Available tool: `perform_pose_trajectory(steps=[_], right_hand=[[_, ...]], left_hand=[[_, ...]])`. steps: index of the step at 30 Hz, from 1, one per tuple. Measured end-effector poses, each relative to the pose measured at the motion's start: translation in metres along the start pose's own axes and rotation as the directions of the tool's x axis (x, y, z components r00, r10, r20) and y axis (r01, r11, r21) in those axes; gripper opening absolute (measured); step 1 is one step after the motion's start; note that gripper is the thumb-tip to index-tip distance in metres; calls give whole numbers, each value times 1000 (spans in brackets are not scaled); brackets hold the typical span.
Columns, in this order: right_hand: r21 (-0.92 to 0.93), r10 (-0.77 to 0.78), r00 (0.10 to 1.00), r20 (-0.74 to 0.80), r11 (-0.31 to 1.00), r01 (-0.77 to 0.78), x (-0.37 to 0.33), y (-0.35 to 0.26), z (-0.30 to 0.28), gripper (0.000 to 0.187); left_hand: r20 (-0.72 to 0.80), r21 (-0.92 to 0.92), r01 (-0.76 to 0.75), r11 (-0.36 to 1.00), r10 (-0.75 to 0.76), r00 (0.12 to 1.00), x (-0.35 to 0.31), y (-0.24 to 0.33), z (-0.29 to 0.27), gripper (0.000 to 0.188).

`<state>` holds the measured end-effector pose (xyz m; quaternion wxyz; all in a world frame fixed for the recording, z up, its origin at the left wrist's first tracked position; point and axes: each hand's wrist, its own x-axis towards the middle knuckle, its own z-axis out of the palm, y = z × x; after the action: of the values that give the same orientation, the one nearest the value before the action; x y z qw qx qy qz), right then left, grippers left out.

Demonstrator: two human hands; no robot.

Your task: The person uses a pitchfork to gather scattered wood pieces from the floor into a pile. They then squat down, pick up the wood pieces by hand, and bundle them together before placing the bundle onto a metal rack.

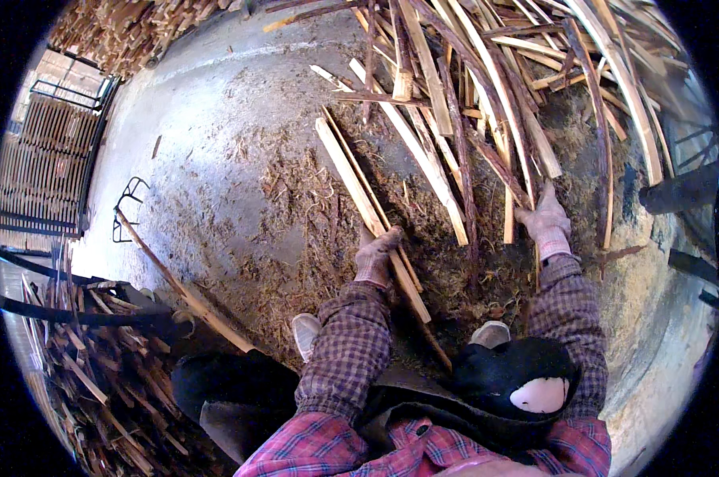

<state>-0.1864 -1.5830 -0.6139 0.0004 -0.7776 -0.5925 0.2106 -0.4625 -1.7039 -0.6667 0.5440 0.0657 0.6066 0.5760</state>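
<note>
My left hand [378,253], in a dirty work glove, is closed around a long pale wooden strip [350,175]. A thinner, darker-edged strip [375,199] runs alongside it, also at the fingers. These slant from the far left down toward my feet. My right hand [547,219], gloved too, reaches farther forward and is closed at the near end of a bark-edged wooden strip [499,163] in the pile; its fingertips are partly hidden. Loose wooden strips [435,87], some with dark bark, lie crisscrossed ahead of both hands.
Bark shreds [296,191] litter the concrete floor [208,103]. A wood heap [113,381] sits in a dark-framed rack at lower left, with a long strip [192,298] leaning out beside it. Slatted stacks [49,151] stand far left. Dark metal bars [682,189] jut in at right.
</note>
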Motion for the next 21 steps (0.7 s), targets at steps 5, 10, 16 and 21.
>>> perform_pose_trajectory(steps=[5,10,16,21], right_hand=[[-47,39,992,117,998,-34,0,-10,-4,94],[-60,-200,970,136,976,209,15,5,-64,88],[-176,-84,992,96,979,100,-17,42,-43,87],[-196,141,976,164,975,-108,-40,35,-19,89]], left_hand=[[31,24,-140,990,139,990,16,-13,-18,40],[42,58,-138,989,136,990,16,-14,-21,35],[17,55,-32,998,31,999,36,-22,-37,40],[18,121,-111,986,110,994,24,-18,-14,40]])
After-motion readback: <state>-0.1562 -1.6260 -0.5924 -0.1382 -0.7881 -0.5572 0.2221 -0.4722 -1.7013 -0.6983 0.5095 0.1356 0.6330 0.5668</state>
